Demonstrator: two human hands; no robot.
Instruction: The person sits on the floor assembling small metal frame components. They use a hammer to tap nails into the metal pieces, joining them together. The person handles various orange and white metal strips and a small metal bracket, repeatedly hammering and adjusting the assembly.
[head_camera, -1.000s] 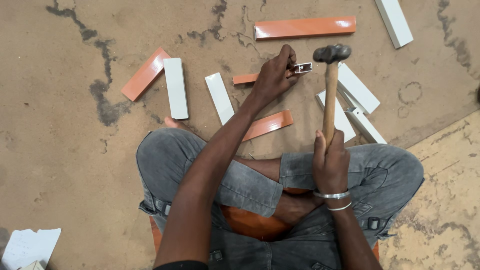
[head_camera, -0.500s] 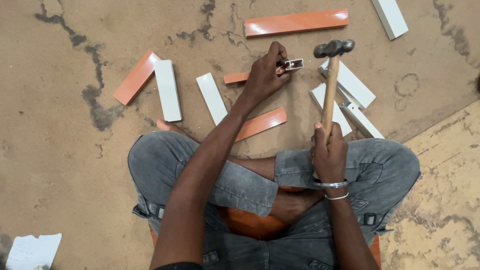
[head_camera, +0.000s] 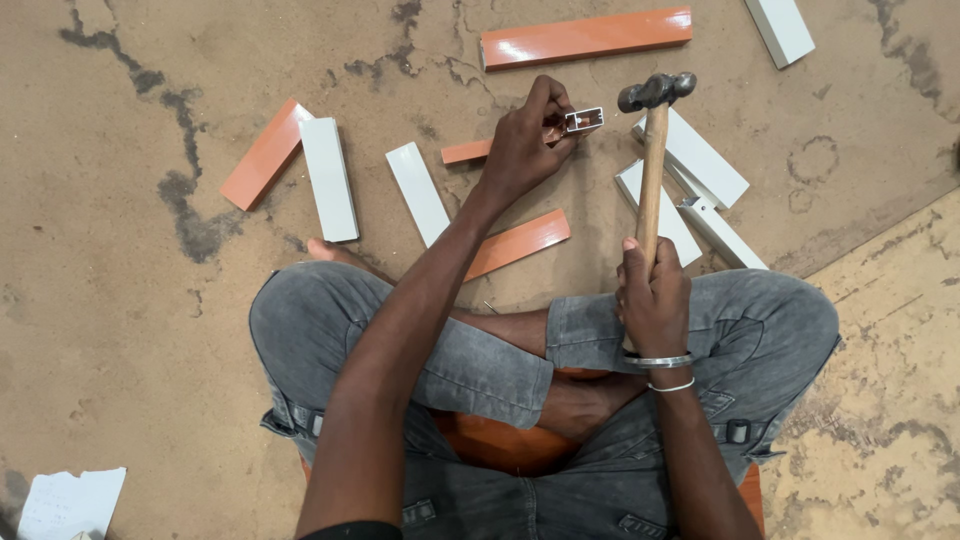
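The person sat cross-legged on the stained concrete floor (head_camera: 150, 330). The left hand (head_camera: 525, 145) had its grip pinched around an orange rectangular metal tube piece (head_camera: 468, 151) lying flat on the floor; the piece's long axis ran left to right, rising slightly toward the right, and its open hollow end (head_camera: 584, 120) pointed right, just past the fingertips. The rest of the piece stuck out to the left of the hand.

The right hand (head_camera: 655, 300) had its grip wrapped tight around the lower part of a wooden-handled ball-peen hammer (head_camera: 652, 170). The handle stood nearly vertical in the view, with the dark steel head (head_camera: 656, 90) at the top, near the tube's open end but apart from it.

White rectangular tube pieces (head_camera: 690, 160) lay behind the hammer, and a long orange rectangular tube (head_camera: 585, 38) lay farther off.
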